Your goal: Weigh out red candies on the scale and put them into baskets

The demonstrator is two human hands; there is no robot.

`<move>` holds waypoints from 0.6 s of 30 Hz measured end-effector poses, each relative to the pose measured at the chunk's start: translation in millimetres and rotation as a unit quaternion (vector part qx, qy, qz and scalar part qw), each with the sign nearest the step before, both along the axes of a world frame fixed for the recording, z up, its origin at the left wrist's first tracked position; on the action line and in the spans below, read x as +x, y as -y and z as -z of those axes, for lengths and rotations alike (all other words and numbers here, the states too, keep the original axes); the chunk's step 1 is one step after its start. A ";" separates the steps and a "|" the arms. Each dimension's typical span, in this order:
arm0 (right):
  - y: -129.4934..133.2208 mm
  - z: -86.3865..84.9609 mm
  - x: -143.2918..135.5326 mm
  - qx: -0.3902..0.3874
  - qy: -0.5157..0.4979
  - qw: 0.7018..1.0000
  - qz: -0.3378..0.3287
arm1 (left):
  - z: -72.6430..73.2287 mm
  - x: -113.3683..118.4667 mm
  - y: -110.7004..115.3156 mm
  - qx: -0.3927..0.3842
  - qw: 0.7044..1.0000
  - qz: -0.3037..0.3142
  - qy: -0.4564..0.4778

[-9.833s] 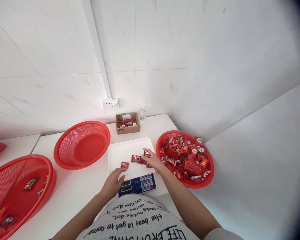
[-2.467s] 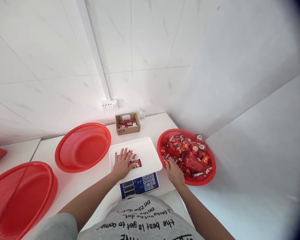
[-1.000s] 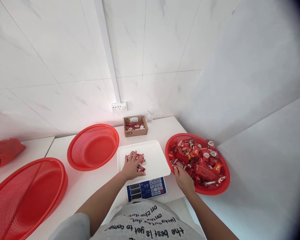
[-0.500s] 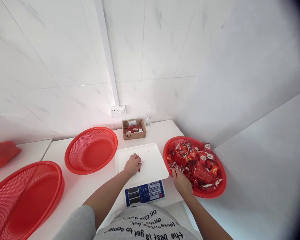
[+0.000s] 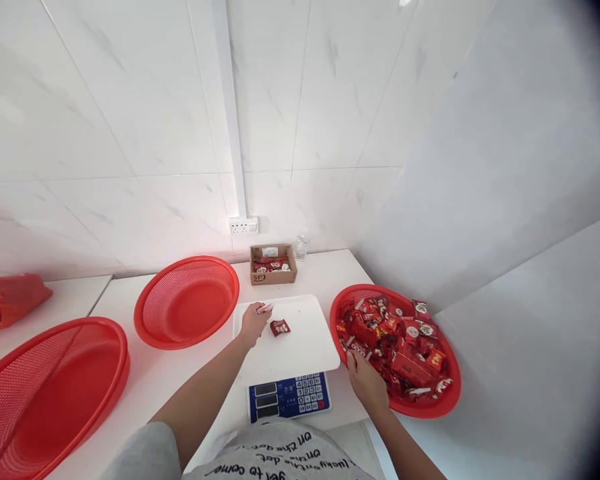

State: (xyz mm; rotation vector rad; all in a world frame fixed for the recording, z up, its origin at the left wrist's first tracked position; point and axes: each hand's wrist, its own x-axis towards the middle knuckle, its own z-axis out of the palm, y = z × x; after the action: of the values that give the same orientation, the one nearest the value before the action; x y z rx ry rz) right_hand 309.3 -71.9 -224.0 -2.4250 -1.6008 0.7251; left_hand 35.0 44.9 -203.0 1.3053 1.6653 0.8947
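On the white weighing pan (image 5: 307, 347) of a digital scale lies a small dark-red snack packet (image 5: 280, 327). Just left of it, above the pan, my left hand (image 5: 251, 327) is closed on another small packet (image 5: 265, 309), whose pale edge sticks out past the fingers. My right hand (image 5: 370, 387) is at the near left side of a red plastic basket (image 5: 450, 400) filled with red snack packets (image 5: 405, 343). Its fingers are bent round the rim, partly hidden. The scale's blue keypad panel (image 5: 290, 398) shows below the pan.
Behind the scale stand a small cardboard box (image 5: 274, 276) holding red packets and a clear plastic item (image 5: 301, 247). Two red mesh baskets, one farther back (image 5: 187, 300) and one nearer (image 5: 60, 393), stand to the left. A red bag (image 5: 15, 300) lies at far left.
My left hand has lifted and drawn slightly left with a packet, leaving a dark-red packet visible on the pan. My right hand stays at the basket rim. The camera view has shifted slightly.
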 end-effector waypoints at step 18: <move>-1.0 -3.7 -1.4 -0.016 0.000 1.000 0.002 | -36.1 -144.7 -8.5 -0.045 0.970 -0.170 -0.168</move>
State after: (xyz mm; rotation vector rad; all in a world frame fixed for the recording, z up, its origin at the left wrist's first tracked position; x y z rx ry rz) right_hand 307.9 -70.9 -220.3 -2.4500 -1.5966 0.7562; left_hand -109.7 53.5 -166.8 1.1758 2.2181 0.8092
